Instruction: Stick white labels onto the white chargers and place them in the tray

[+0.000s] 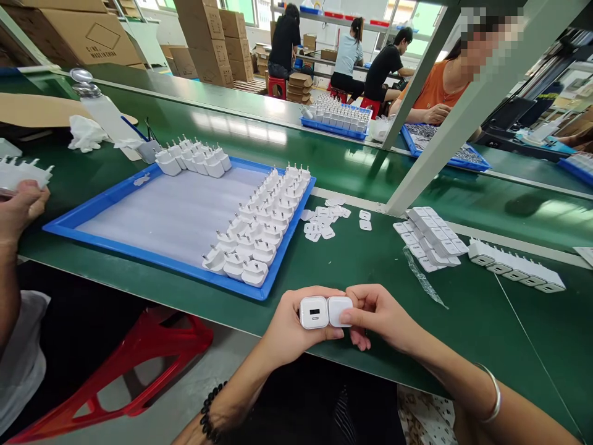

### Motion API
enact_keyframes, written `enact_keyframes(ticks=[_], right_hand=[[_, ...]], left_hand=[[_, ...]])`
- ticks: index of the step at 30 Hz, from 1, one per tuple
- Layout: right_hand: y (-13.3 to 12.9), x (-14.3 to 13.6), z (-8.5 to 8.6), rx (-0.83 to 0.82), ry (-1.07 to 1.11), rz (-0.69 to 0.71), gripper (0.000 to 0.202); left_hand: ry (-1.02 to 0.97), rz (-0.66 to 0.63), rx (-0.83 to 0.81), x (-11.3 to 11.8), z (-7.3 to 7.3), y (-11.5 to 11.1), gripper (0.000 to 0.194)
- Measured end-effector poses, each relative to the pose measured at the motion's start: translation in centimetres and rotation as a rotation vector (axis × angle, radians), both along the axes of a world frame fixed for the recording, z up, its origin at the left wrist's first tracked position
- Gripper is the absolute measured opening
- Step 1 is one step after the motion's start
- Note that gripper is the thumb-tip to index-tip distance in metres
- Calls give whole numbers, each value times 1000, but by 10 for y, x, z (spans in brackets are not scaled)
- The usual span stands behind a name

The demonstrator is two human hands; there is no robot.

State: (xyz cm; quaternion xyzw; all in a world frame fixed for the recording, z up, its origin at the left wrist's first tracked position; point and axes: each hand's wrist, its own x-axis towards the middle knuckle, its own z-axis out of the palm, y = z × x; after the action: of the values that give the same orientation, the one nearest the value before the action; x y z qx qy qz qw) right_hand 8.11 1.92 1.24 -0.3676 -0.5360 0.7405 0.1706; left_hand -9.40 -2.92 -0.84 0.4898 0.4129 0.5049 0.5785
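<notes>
Near the table's front edge, my left hand (pixel 290 327) is wrapped round a white charger (pixel 314 313) whose face with a dark port and a slot points at me. Beside it, touching, is a second white square piece (pixel 340 309) with a plain face. My right hand (pixel 386 315) pinches that piece, its thumb on the front. Ahead lie loose white cards (pixel 324 219). To the left, a blue tray (pixel 171 262) holds rows of white chargers (pixel 254 232) with pins upward.
Stacked white pieces (pixel 430 238), a clear plastic strip (pixel 424 278) and a row of chargers (pixel 516 266) lie at the right. A co-worker's hand (pixel 23 207) holds white pieces at the far left. A slanted metal post (pixel 463 117) rises behind.
</notes>
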Motion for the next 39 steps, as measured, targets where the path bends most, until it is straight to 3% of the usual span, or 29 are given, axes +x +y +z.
enact_keyframes(ticks=[5, 9, 10, 11, 13, 15, 20, 25, 32, 39], right_hand=[[-3, -2, -7, 288, -168, -100, 48], [24, 9, 1, 257, -165, 144, 44], [37, 14, 3, 293, -202, 148, 43], [53, 19, 5, 386, -271, 77, 43], [87, 28, 6, 603, -458, -215, 38], [121, 33, 1, 670, -574, -365, 33], [171, 23, -19, 689, -818, -431, 37], [172, 13, -22, 669, -873, -291, 25], [144, 39, -5, 665, -702, -162, 30], [140, 32, -9, 639, -622, -150, 11]], left_hand=[[-5, 24, -70, 4, 3, 2, 36], [-15, 49, -118, 4, 4, 4, 39], [-13, 49, -124, 4, 3, 5, 39], [-13, 50, -125, 4, 2, 5, 38], [-18, 53, -118, 4, 1, 5, 38], [-25, 58, -118, 4, 1, 5, 38], [-20, 63, -113, 4, 2, 6, 37], [-24, 60, -108, 4, 1, 6, 37], [-24, 54, -107, 5, 1, 7, 38], [-15, 61, -85, 5, 0, 6, 36]])
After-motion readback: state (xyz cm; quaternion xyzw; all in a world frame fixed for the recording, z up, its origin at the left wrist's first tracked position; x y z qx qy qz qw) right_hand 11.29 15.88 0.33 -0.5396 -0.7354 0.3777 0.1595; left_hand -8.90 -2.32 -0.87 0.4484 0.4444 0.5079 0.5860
